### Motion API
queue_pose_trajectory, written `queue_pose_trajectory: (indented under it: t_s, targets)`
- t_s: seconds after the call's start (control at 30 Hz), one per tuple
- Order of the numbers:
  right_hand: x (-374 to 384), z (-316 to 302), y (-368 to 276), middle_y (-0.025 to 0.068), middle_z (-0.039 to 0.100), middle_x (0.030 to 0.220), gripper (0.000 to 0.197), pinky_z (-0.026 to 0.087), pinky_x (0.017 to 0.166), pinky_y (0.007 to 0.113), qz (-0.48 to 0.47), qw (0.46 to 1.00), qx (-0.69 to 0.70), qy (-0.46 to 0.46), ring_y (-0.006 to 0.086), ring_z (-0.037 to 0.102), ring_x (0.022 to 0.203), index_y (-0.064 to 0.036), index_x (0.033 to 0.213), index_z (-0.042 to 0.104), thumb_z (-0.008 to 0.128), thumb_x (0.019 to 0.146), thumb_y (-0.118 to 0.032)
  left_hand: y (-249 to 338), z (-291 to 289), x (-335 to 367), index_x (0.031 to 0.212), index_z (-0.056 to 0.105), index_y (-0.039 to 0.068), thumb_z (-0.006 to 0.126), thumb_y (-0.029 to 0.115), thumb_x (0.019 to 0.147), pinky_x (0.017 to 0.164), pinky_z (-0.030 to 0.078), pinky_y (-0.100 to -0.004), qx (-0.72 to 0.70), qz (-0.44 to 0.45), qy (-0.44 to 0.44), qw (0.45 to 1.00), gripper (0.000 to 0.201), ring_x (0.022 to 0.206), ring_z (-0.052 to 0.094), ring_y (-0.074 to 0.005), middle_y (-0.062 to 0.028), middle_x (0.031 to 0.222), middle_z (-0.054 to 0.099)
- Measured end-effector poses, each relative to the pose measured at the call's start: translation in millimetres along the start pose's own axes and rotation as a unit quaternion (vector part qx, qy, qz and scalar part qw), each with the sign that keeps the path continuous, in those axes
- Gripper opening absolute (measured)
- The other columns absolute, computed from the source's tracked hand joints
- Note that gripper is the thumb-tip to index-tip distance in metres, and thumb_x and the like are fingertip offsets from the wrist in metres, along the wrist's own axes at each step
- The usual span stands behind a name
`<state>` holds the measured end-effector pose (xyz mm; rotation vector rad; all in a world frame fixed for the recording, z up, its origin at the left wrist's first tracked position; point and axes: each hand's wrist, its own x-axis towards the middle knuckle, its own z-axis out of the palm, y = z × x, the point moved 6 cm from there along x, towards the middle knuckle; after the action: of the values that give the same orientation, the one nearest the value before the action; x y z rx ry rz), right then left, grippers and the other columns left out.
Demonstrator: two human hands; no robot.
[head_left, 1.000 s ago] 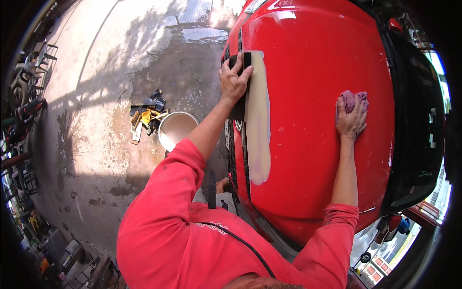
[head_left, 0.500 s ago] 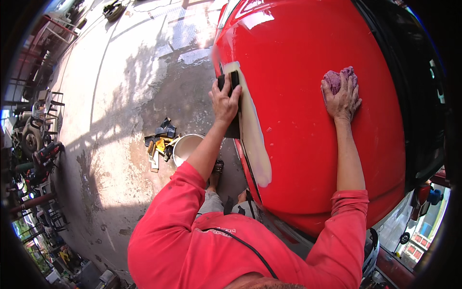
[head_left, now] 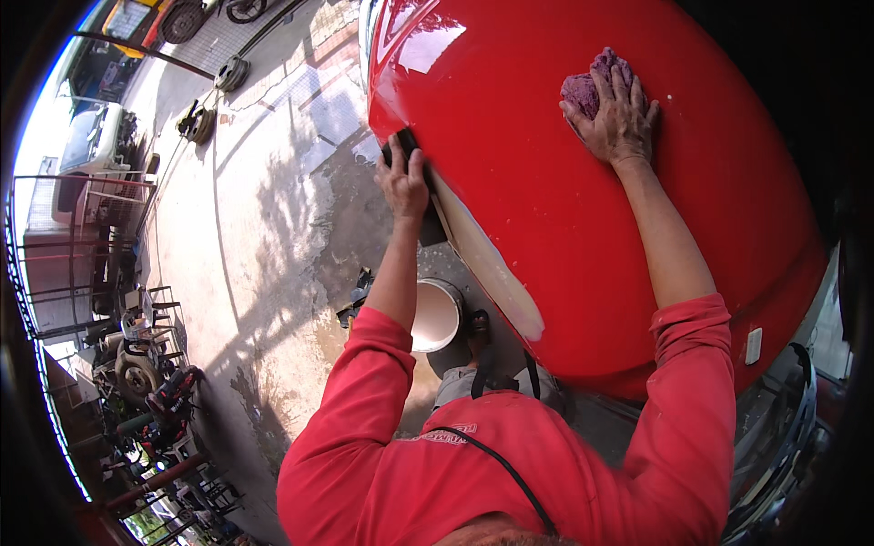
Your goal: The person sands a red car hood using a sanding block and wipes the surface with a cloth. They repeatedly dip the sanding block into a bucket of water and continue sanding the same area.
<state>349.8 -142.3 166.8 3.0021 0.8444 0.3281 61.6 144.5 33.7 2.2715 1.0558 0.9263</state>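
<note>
My left hand (head_left: pixel 403 187) is closed around a black sanding block (head_left: pixel 402 146) at the left edge of a red car hood (head_left: pixel 537 182). A dark sheet, probably sandpaper, hangs below that hand past the edge. Beside it runs a long beige-grey patch (head_left: pixel 487 264), which looks like filler, along the hood's edge; its far end is hidden under the hand and block. On the hood to the right, my right hand (head_left: pixel 617 123) rests with its fingers curled over a crumpled purple cloth (head_left: pixel 592 86).
A white bucket (head_left: pixel 437 314) of cloudy liquid stands on the concrete floor (head_left: pixel 264 227), left of the car and near my feet. Dark scraps (head_left: pixel 355 296) lie beside it, partly behind my left arm. A small pale block (head_left: pixel 753 346) sits at the hood's near right corner.
The view has turned, bringing more of the yard at left into sight. My left hand and the block are slightly farther along the hood's edge. The cloth stays under my right hand.
</note>
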Motion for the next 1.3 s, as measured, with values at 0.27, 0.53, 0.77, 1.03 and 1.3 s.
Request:
queue_pose_trajectory:
  t_s: [0.27,0.53,0.77,1.03,1.3]
  targets:
    - [-6,16,20,0.0071,0.029,0.178,0.094,0.018,0.129,0.074,0.013,0.998,-0.047,0.026,0.0353,0.021,0.165,-0.0308,0.17,0.034,0.042,0.096,-0.088,103,8,-87,0.165,0.049,0.024,0.069,0.05,0.099,0.124,0.03,-0.0572,0.018,0.038,-0.08,0.996,0.074,0.145,0.041,-0.054,-0.0372,0.16,0.041]
    - [5,6,-8,0.0059,0.027,0.179,0.094,0.019,0.13,0.074,-0.007,0.999,-0.008,0.048,0.0354,0.019,0.166,-0.032,0.17,0.034,0.044,0.095,-0.088,-36,-9,83,0.165,0.047,0.016,0.059,0.052,0.104,0.121,0.034,-0.0556,-0.03,-0.087,-0.062,0.994,0.072,0.14,0.047,-0.0519,-0.0368,0.147,0.056]
    - [-4,14,22,0.0055,0.025,0.179,0.095,0.014,0.132,0.072,0.028,0.999,-0.042,-0.005,0.0348,0.017,0.166,-0.032,0.17,0.031,0.043,0.095,-0.088,64,-13,-119,0.161,0.055,0.023,0.072,0.046,0.096,0.122,0.032,-0.0562,-0.038,0.031,-0.079,0.996,0.071,0.14,0.044,-0.0525,-0.0335,0.162,0.041]
    - [7,10,3,0.0068,0.025,0.179,0.097,0.015,0.131,0.072,0.008,1.0,-0.026,0.015,0.0362,0.019,0.166,-0.0315,0.171,0.03,0.041,0.094,-0.09,-3,1,64,0.161,0.055,0.026,0.067,0.054,0.098,0.122,0.035,-0.0549,-0.013,-0.138,-0.02,0.99,0.07,0.14,0.047,-0.0519,-0.0317,0.158,0.047]
    - [6,10,21,0.0093,0.026,0.179,0.099,0.016,0.13,0.073,0.021,0.999,-0.027,-0.005,0.0376,0.018,0.166,-0.0299,0.17,0.033,0.045,0.092,-0.09,91,-23,-116,0.158,0.058,0.027,0.073,0.05,0.095,0.119,0.038,-0.0552,-0.057,0.116,-0.102,0.986,0.069,0.135,0.049,-0.0497,-0.0282,0.162,0.045]
